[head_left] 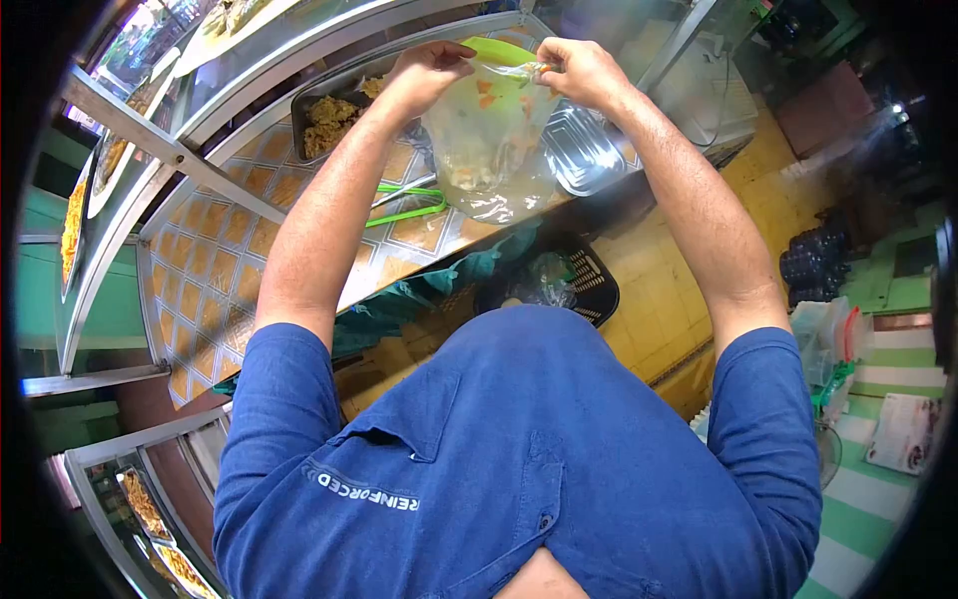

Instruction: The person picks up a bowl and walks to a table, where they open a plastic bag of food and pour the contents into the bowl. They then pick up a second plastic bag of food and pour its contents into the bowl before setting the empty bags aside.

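My left hand point(431, 74) and my right hand point(583, 72) hold the top edge of a clear plastic bag point(479, 135) between pinched fingers, one at each side of its mouth. Cloudy liquid with pale and orange pieces fills its lower part, which rests on the tiled counter near the front edge. Behind the bag's mouth shows a bright green rim point(496, 50), possibly a bowl; most of it is hidden. Left of the bag lie green-handled tongs point(411, 210). A shiny metal tray point(582, 150) sits to its right.
A dark tray of fried food point(331, 122) stands at the back left of the tiled counter point(215, 240). Metal frames of a glass display case point(120, 260) rise at the left. Below the counter is a black basket point(596, 290) with plastic inside.
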Motion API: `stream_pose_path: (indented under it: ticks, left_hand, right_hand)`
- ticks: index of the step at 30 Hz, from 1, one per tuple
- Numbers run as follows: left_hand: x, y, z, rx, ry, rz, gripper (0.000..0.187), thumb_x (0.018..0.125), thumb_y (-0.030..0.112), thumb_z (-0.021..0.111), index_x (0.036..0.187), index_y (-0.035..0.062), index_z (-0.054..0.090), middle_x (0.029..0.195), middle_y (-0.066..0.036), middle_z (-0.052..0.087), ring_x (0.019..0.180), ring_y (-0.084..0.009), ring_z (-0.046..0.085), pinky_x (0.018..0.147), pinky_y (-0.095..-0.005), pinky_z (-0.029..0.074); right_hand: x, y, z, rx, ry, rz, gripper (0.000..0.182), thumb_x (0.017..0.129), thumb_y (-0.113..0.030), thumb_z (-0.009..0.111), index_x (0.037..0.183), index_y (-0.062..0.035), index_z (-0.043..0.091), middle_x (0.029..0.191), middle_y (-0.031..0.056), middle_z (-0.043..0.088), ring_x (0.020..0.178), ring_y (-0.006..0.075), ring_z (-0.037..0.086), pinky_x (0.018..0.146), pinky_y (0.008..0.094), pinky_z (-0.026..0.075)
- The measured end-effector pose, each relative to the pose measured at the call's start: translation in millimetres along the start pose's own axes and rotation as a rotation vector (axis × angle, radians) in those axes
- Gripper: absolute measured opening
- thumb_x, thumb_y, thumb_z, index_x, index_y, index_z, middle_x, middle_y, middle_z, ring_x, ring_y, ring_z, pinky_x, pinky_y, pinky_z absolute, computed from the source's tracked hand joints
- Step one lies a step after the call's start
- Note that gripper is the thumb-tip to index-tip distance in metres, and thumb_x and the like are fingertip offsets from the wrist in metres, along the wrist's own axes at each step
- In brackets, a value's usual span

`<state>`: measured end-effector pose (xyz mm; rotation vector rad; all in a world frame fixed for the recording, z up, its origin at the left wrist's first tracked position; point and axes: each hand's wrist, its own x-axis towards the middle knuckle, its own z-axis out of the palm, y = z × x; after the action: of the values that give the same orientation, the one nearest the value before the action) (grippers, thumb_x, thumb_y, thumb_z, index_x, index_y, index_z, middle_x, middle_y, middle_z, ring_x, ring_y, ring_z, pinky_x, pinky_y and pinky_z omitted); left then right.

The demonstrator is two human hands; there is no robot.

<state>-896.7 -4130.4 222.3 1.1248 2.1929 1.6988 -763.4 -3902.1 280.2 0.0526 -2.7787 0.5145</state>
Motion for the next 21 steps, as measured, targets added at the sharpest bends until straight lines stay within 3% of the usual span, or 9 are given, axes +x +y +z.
stream_pose_path:
  ticks: [4, 7, 16, 19, 21]
  left_hand:
    - [-2, 8, 2, 0.063, 0.037, -0.006, 0.028, 0.083, 0.017, 0.071, 0.108, 0.0041, 0.070, 0.098, -0.008, 0.072, 0.088, -0.0127, 0.065, 0.083, -0.0263, 0.051]
    - [0, 4, 2, 0.039, 0.037, 0.009, 0.028, 0.084, 0.017, 0.071, 0.109, 0.0038, 0.070, 0.099, -0.008, 0.071, 0.088, -0.0130, 0.065, 0.082, -0.0267, 0.051]
    - [-21, 61, 7, 0.072, 0.072, -0.161, 0.026, 0.088, 0.015, 0.068, 0.111, 0.0036, 0.068, 0.100, -0.007, 0.071, 0.090, -0.0134, 0.065, 0.083, -0.0272, 0.051]
    - [-25, 78, 8, 0.075, 0.065, -0.199, 0.028, 0.089, 0.015, 0.067, 0.114, 0.0043, 0.067, 0.102, -0.007, 0.070, 0.092, -0.0131, 0.064, 0.084, -0.0271, 0.050]
    - [-27, 90, 6, 0.112, 0.055, -0.215, 0.029, 0.089, 0.015, 0.066, 0.117, 0.0052, 0.066, 0.102, -0.007, 0.070, 0.092, -0.0130, 0.064, 0.084, -0.0273, 0.050]
  right_hand:
    - [1, -3, -1, -0.010, -0.017, 0.051, 0.021, 0.084, -0.015, 0.069, 0.103, -0.0089, 0.063, 0.091, 0.0108, 0.070, 0.082, 0.0221, 0.069, 0.074, 0.0361, 0.053]
    - [3, 0, -1, 0.024, -0.085, 0.094, 0.028, 0.084, -0.020, 0.065, 0.112, -0.0172, 0.064, 0.105, 0.0120, 0.070, 0.101, 0.0299, 0.065, 0.087, 0.0411, 0.052]
    - [8, 4, -4, 0.061, -0.048, 0.032, 0.020, 0.085, -0.014, 0.062, 0.103, -0.0131, 0.069, 0.104, 0.0138, 0.069, 0.099, 0.0300, 0.065, 0.087, 0.0395, 0.052]
    - [5, -11, -16, 0.054, -0.045, 0.057, 0.020, 0.082, -0.011, 0.072, 0.101, -0.0079, 0.068, 0.092, 0.0081, 0.070, 0.085, 0.0175, 0.067, 0.075, 0.0332, 0.053]
    - [2, -26, -29, 0.078, -0.079, 0.081, 0.021, 0.081, -0.011, 0.073, 0.100, -0.0074, 0.068, 0.091, 0.0076, 0.070, 0.085, 0.0165, 0.067, 0.076, 0.0333, 0.053]
